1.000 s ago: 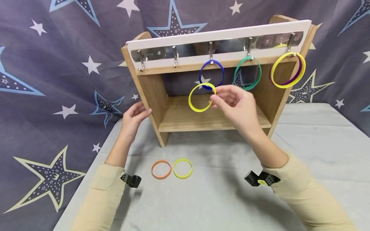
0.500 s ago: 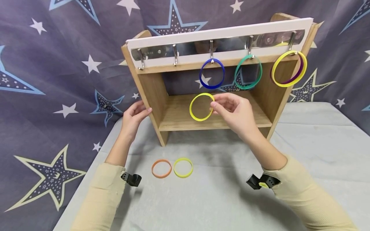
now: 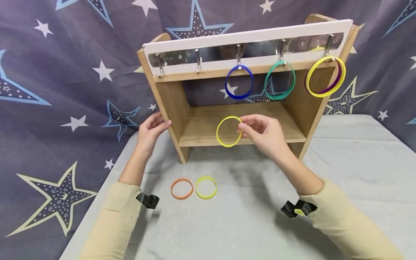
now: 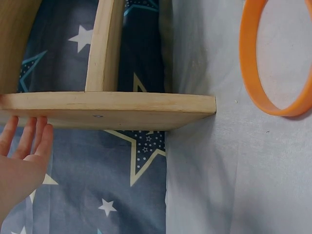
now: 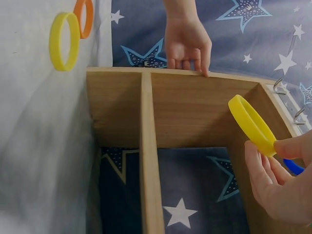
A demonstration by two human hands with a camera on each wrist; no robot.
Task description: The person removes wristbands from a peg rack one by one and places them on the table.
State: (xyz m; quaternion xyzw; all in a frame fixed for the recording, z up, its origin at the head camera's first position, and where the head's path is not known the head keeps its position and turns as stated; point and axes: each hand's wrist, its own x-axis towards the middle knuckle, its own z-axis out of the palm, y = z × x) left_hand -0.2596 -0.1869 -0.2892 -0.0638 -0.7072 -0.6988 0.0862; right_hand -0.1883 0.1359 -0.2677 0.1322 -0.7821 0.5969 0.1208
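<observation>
My right hand (image 3: 268, 135) pinches a yellow wristband (image 5: 243, 124) by its right side, thumb in front and fingertips behind. The band stands upright in front of the shelf board. My left hand (image 3: 149, 133) rests against the outer left side of the wooden shelf unit (image 3: 175, 104), its fingers extended along the panel and its thumb at the front edge. On the metal hooks hang a blue wristband (image 3: 238, 97), a green wristband (image 3: 276, 98), and, at the far right, a yellow one (image 3: 320, 95) over a purple one (image 3: 334, 86).
An orange wristband (image 3: 182, 198) and a yellow-green wristband (image 3: 206, 197) lie side by side on the grey cloth (image 3: 247, 224) before the shelf. The hook rail (image 3: 217, 55) runs along the shelf's top. A star-patterned curtain (image 3: 81, 144) hangs behind.
My right hand has lowered the yellow wristband from just below the blue one to the front edge of the shelf board. My left hand has stayed at the side panel.
</observation>
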